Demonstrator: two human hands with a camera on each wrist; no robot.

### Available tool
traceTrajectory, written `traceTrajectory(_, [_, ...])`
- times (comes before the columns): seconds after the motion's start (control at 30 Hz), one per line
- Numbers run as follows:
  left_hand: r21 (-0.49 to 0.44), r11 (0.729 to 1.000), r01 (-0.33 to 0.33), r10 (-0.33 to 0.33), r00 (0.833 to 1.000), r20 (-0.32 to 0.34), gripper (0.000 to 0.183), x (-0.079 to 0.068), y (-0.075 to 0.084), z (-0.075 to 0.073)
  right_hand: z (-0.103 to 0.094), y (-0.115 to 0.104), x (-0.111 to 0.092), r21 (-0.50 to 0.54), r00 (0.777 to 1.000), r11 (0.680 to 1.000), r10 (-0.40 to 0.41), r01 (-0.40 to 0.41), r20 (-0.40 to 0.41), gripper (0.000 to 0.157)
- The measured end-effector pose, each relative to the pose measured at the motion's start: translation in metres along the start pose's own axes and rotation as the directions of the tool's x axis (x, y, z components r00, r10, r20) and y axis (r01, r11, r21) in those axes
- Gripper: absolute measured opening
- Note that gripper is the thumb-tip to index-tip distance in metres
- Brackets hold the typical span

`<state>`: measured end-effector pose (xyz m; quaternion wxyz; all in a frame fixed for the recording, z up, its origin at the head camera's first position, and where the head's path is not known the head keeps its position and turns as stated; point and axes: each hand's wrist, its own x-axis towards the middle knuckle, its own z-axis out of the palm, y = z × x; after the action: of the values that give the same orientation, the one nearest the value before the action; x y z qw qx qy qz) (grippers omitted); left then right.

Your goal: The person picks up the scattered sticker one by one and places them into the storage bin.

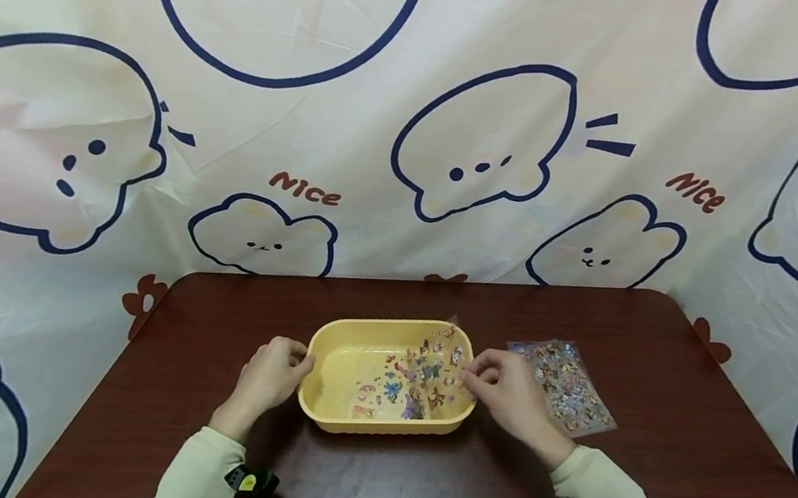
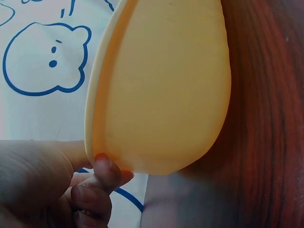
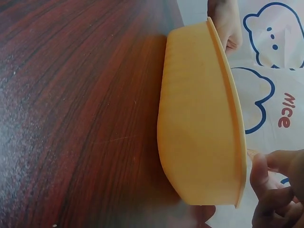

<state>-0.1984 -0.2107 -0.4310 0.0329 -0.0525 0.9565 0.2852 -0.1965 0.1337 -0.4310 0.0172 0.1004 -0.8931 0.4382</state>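
Note:
A yellow plastic basin point(image 1: 346, 364) stands on the dark wooden table. My left hand point(image 1: 270, 375) grips its left rim, the thumb above and the fingers curled under, as the left wrist view shows at the basin point(image 2: 166, 85). Inside the basin's right half lies a clear sheet with small colourful stickers point(image 1: 420, 374), its top corner sticking up past the rim. My right hand point(image 1: 509, 390) pinches the sheet's right edge above the right rim. In the right wrist view, thumb and finger of the right hand point(image 3: 278, 185) meet on a clear edge beside the basin point(image 3: 199, 114).
A second clear sheet point(image 1: 566, 385), densely covered with small colourful stickers, lies flat on the table point(image 1: 398, 484) right of the basin, partly behind my right hand. A cartoon-printed cloth point(image 1: 368, 136) hangs behind the table and along its sides.

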Motion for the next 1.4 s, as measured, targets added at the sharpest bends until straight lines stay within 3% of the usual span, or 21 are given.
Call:
traceTrajectory(0.33, [0.008, 1.000, -0.003, 0.003, 1.000, 0.002, 0.036, 0.000, 0.000, 0.000, 0.005, -0.004, 0.000, -0.127, 0.999, 0.992, 0.017, -0.022, -0.037, 0.012])
traceTrajectory(0.77, [0.004, 1.000, -0.001, 0.001, 1.000, 0.008, 0.035, 0.000, 0.000, 0.000, 0.011, -0.005, 0.001, -0.073, 0.999, 0.996, 0.044, -0.044, -0.001, 0.017])
traceTrajectory(1.07, [0.009, 1.000, -0.010, 0.010, 1.000, 0.007, 0.034, 0.002, 0.000, 0.000, 0.011, -0.007, 0.000, -0.113, 0.999, 0.992, 0.046, -0.047, -0.010, 0.024])
traceTrajectory(1.4, [0.006, 1.000, -0.006, 0.006, 1.000, 0.028, 0.035, 0.002, 0.001, 0.000, 0.010, -0.008, -0.002, -0.123, 0.999, 0.992, 0.040, -0.041, -0.010, 0.022])
